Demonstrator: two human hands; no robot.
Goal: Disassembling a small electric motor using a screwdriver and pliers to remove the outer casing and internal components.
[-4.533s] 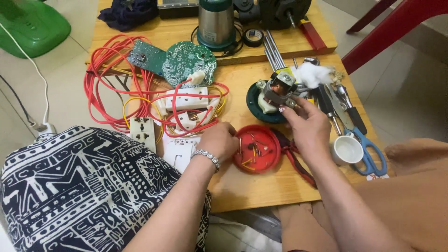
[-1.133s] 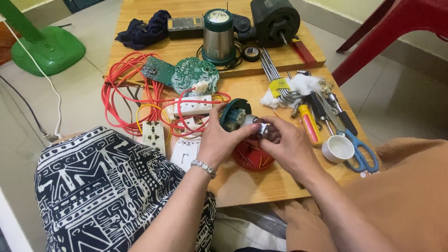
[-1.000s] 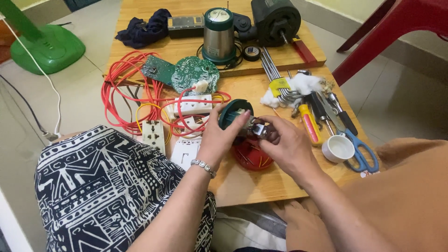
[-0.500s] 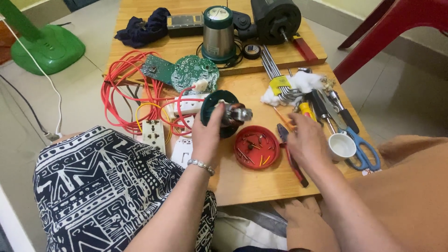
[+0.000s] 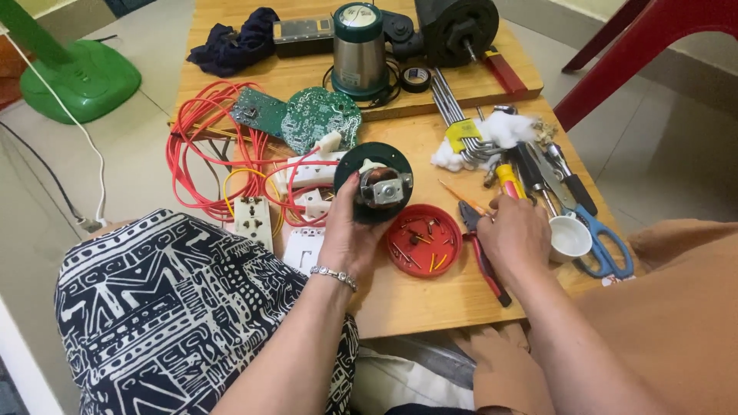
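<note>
Left hand clamped on small motor, raised above worktop — right hand grip curled at yellow-handled screwdriver, closure indeterminable.

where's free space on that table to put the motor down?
Bare wood along the near edge, below the red lid and left of the pliers. Another patch between dark cloth and steel canister. Crowded around red wires and tools right.

Bare bench lay open before the red lid; pliers and scissors crowded the right
</note>
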